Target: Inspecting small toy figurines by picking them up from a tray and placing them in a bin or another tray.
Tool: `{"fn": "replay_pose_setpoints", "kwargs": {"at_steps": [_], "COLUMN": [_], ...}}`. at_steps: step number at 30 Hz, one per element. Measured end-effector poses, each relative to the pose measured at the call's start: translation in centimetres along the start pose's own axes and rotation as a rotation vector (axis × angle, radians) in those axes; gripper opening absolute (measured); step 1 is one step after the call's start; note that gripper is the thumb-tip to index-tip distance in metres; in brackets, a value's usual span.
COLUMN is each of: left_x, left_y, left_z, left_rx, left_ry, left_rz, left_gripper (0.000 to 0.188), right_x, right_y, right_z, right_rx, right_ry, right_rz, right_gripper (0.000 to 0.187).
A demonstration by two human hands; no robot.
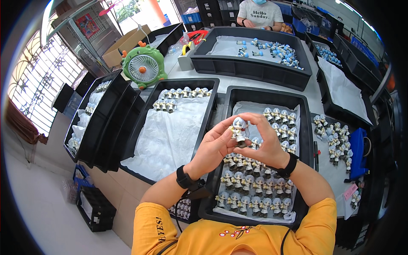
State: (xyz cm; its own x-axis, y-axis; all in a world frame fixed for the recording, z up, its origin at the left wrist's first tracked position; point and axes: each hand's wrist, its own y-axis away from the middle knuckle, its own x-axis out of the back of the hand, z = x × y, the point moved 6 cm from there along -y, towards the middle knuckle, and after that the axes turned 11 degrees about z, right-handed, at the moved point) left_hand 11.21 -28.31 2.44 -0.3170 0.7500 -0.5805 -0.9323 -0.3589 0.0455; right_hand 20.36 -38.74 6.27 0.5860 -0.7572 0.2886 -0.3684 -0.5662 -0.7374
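A small chibi figurine (239, 131) with pale hair and a white-and-gold outfit stands upright between my hands. My left hand (219, 140) grips it, thumb against its side. My right hand (268, 142) curves round its other side, fingertips close to the head and base; whether they press on it I cannot tell. Beneath my hands lies a black tray (304, 114) lined with white sheet, holding rows of similar figurines (259, 185). To its left, another lined black tray (214, 91) carries figurines (182, 92) along its far end.
Stacked black trays (114, 123) stand at the left. A green fan (143, 66) and tape dispenser (185, 61) sit behind. Farther back, a big black tray (255, 68) holds blue-topped pieces. Loose figurines (338, 140) and a blue device (359, 155) are at right. A co-worker (260, 15) sits opposite.
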Motion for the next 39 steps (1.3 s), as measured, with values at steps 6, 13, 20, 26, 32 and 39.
{"fn": "replay_pose_setpoints", "kwargs": {"at_steps": [6,13,20,26,32,39], "left_x": [0.9,0.5,-0.6,-0.5,-0.7,-0.7], "left_y": [-0.1,-0.2,0.0,0.1,0.1,0.0], "left_z": [-0.7,-1.3,-0.7,-0.5,-0.4,-0.5], "left_rx": [-0.041,-0.052,0.113,0.114,0.107,0.089], "left_ry": [-0.114,-0.251,0.102,0.090,0.065,0.030], "left_rz": [0.146,0.055,-0.127,-0.156,-0.158,-0.128], "left_gripper": [0.040,0.040,0.047,0.055,0.056,0.051], "right_x": [-0.4,-1.1,-0.8,-0.9,-0.9,-0.1], "right_y": [0.0,0.3,0.3,0.2,0.4,0.3], "right_z": [-0.3,-0.6,-0.3,0.0,0.3,1.7], "right_rx": [0.126,0.156,-0.038,-0.037,-0.083,-0.181], "right_ry": [0.118,0.138,-0.059,-0.062,-0.082,-0.261], "right_rz": [0.050,-0.010,-0.023,-0.071,-0.091,0.000], "right_gripper": [0.074,0.081,0.081,0.082,0.080,0.045]}}
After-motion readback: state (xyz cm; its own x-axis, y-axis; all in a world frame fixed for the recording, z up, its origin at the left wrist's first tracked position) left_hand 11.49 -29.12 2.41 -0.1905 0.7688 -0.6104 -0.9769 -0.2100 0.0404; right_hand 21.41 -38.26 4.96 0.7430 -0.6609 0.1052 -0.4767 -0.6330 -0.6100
